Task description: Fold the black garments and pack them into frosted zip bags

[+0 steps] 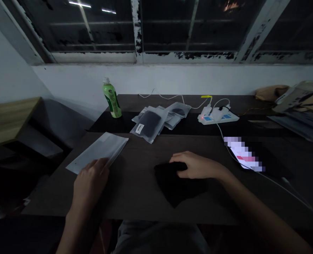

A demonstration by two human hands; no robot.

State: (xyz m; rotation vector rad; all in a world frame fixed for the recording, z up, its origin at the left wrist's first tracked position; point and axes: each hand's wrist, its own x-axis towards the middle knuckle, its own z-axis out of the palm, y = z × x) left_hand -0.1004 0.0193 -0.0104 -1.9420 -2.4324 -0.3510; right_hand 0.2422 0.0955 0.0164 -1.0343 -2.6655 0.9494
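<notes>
Two hands work in dim light; detail is poor. Dark wooden tabletop [135, 197] nearly swallows the flat black cloth piece [176, 185] lying at its near middle, edges hard to trace. Right hand [196, 165] rests palm-down on the cloth's upper corner, fingers loosely curled; grip cannot be told. Left hand [89, 183], fingers extended, touches the near end of a flat translucent plastic sleeve [98, 151]. Phone screen [243, 154] at right is blurred.

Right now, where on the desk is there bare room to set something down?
Bare desk lies between the left hand on the clear bag and the black cloth under the right hand. It is crowded around the packed bags and power strip.
</notes>
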